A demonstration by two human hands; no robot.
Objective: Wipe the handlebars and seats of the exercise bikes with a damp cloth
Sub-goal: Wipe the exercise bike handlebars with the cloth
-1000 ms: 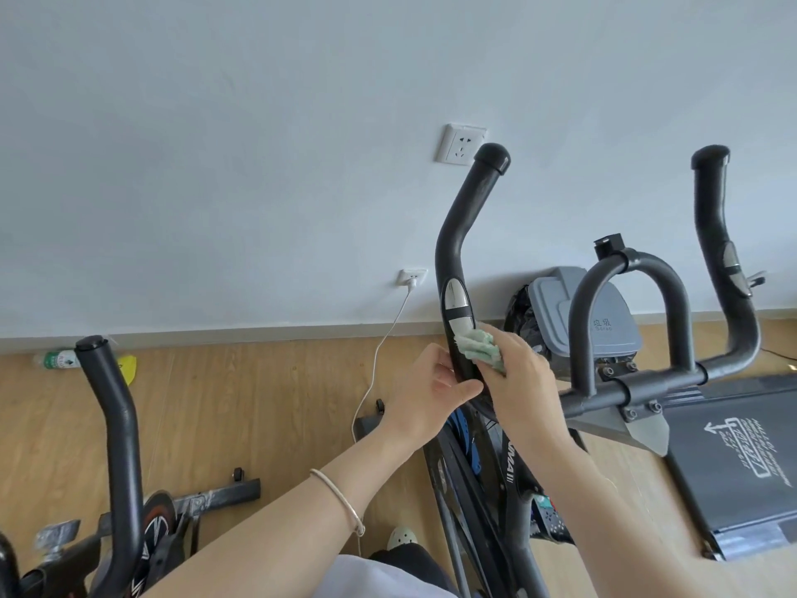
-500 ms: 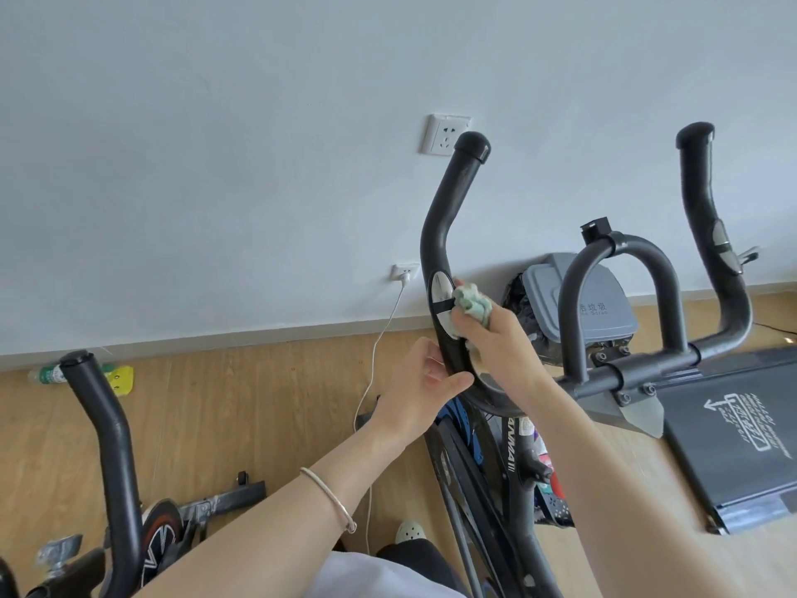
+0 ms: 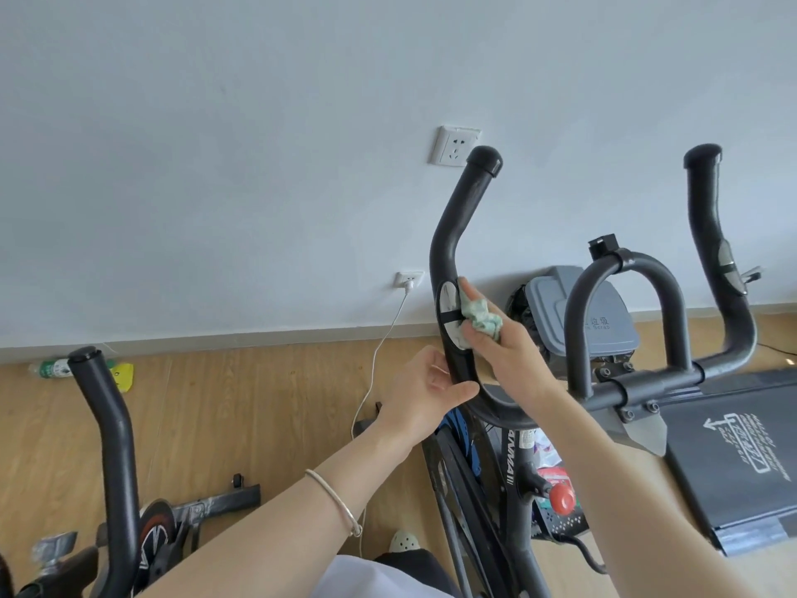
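Note:
The exercise bike's black left handlebar (image 3: pixel 461 217) rises in the middle of the view, with a silver pulse sensor (image 3: pixel 447 302) on its lower part. My right hand (image 3: pixel 504 351) holds a pale green cloth (image 3: pixel 481 319) bunched against the bar at that sensor. My left hand (image 3: pixel 425 390) grips the same bar just below, thumb across its front. The right handlebar (image 3: pixel 711 235) stands untouched at the right. No seat is in view.
A second bike's handlebar (image 3: pixel 105 407) stands at the lower left. A treadmill deck (image 3: pixel 742 451) lies at the right. A grey bin (image 3: pixel 591 312) sits against the wall behind the bike. A white charging cable (image 3: pixel 379 343) hangs from a wall socket onto the wooden floor.
My right hand has slid the cloth up the left handlebar from below the sensor onto it. My left hand has stayed on the bar beneath.

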